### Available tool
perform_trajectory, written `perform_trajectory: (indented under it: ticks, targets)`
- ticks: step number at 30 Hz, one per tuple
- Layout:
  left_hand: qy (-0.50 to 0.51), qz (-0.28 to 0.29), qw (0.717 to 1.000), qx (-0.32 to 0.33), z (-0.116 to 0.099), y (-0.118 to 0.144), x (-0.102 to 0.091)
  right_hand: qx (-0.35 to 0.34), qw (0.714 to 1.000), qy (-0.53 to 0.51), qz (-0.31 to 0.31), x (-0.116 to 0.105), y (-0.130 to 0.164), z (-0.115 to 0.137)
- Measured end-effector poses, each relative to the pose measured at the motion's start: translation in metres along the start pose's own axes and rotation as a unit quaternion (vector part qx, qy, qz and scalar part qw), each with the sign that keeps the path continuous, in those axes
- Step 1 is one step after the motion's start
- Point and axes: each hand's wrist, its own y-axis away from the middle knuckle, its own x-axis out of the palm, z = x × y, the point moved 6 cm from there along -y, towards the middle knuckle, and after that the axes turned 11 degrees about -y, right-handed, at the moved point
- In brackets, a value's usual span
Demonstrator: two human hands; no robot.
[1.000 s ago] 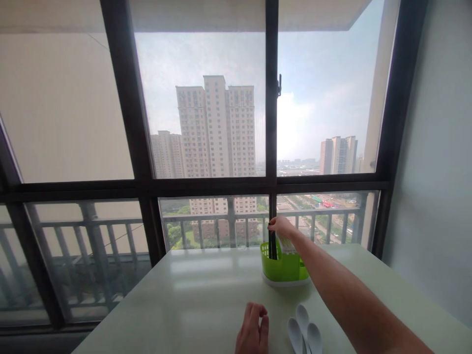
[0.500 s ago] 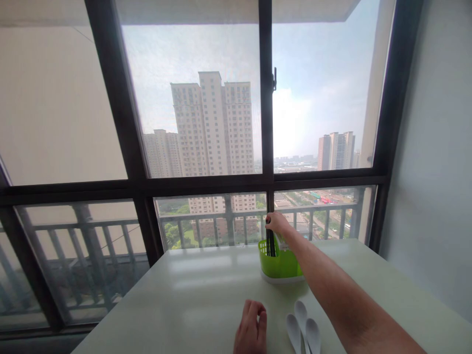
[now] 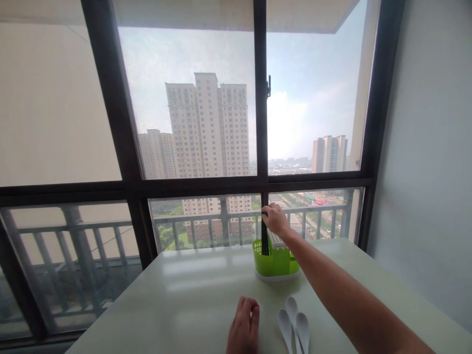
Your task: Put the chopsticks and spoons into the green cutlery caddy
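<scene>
1. The right hand (image 3: 275, 219) is stretched out across the surface (image 3: 206, 300) and is closed around the tops of dark chopsticks (image 3: 264, 241)
2. The chopsticks are held upright, with their lower ends inside a green holder (image 3: 273, 262)
3. The holder is set on a pale base at the far side of the surface, near the window (image 3: 191, 123)
4. White utensils (image 3: 276, 240) are seen in the holder just beside the chopsticks, under the wrist
5. The left hand (image 3: 244, 332) is rested on the near edge of the surface with the fingers curled in; nothing is held in it
6. Three white spoons (image 3: 294, 325) are laid together just right of the left hand, bowls toward the holder
</scene>
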Motion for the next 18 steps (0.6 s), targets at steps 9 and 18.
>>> perform_trajectory:
  ticks: [9,18]
  targets:
    - [0.004,0.009,1.0,0.016,-0.008,0.0,-0.001,0.158,0.936,-0.106,0.295,0.011,0.2,-0.087]
    - [0.008,0.0,1.0,-0.003,-0.006,-0.005,-0.007,0.293,0.858,-0.377,0.188,0.085,0.28,-0.133]
